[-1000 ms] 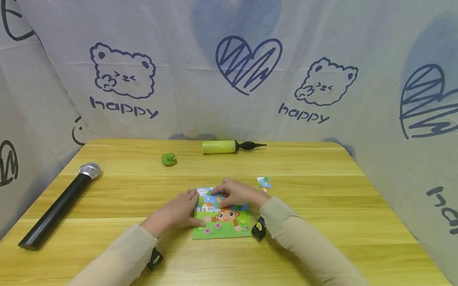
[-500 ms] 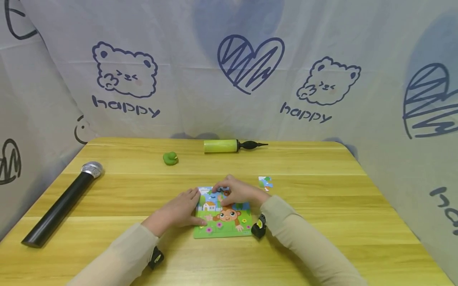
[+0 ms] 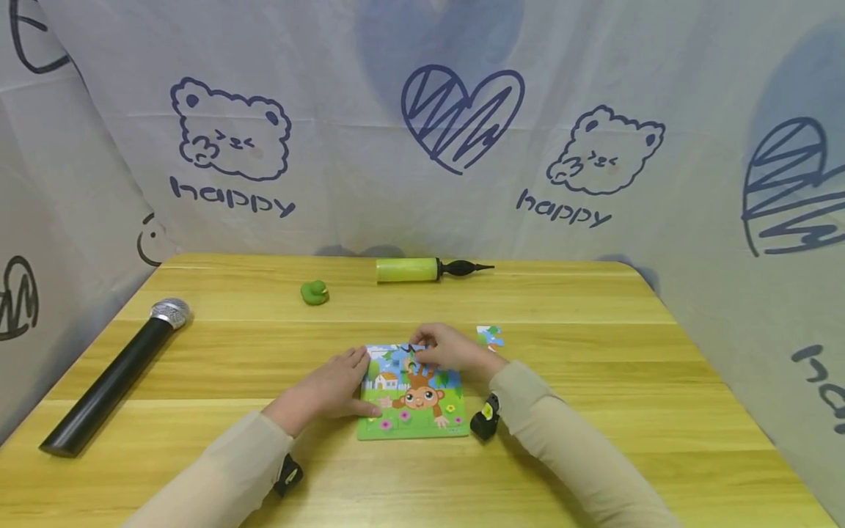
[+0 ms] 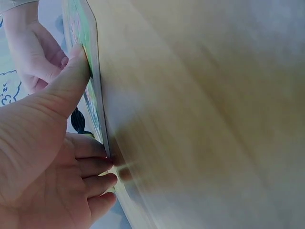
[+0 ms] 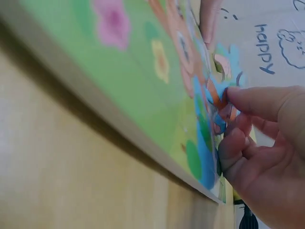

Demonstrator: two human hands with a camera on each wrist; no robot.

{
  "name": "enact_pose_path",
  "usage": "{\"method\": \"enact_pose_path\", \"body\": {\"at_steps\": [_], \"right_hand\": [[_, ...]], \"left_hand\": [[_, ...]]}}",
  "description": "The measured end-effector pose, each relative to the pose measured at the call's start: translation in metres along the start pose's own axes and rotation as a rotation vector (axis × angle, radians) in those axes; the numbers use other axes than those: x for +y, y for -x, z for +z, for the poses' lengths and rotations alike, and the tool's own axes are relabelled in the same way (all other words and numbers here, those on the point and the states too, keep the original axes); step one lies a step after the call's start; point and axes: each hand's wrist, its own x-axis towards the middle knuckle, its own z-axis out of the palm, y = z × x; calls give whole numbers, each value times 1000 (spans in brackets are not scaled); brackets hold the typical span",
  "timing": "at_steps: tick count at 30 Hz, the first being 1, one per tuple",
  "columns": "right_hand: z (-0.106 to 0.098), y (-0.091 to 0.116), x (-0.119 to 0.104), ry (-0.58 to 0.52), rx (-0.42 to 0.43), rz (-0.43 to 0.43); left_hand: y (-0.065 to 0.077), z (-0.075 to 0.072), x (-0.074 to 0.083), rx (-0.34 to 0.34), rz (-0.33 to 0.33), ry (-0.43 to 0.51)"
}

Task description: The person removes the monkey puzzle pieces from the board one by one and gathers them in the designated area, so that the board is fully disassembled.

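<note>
A square jigsaw puzzle (image 3: pixel 412 422) with a monkey picture lies flat on the table in the head view. My left hand (image 3: pixel 328 389) rests along its left side, thumb on the picture and fingers extended against the edge. Over the upper part of the board, my right hand (image 3: pixel 450 348) pinches a puzzle piece (image 5: pixel 217 98), blue and brown in the right wrist view. That piece looks tilted against the board; my fingers hide part of it. Right of the board lies a loose cluster of puzzle pieces (image 3: pixel 490 336), partly behind my right hand.
Behind the puzzle are a green toy duck (image 3: pixel 315 292) and a yellow-green hand pump (image 3: pixel 408 270) with a black nozzle. A black microphone (image 3: pixel 115 378) lies at the left of the wooden table (image 3: pixel 594 352). A printed curtain (image 3: pixel 343 169) hangs at the table's back.
My right hand has shifted slightly right and its fingers have drawn closer together, uncovering more of the monkey's upper part. The left hand stays on the board's edge.
</note>
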Motion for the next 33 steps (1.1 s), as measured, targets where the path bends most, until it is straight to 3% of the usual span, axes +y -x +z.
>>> {"method": "enact_pose_path", "body": {"at_steps": [4,10,18,25,29,33], "right_hand": [[-6,2,1,-75,11,-32],[-21,13,6,-75,73,-48],[-56,51,-1,-86,220,4],[-92,66,53,49,340,35],[-109,77,75,52,378,89],[-122,86,91,64,393,90]], "left_hand": [[-1,-1,0,2,6,-8],[-1,-1,1,0,10,-26],[-1,-1,1,4,5,-19],[-2,0,0,1,2,-18],[-2,1,-1,5,1,-19],[-2,2,-1,9,1,-18]]}}
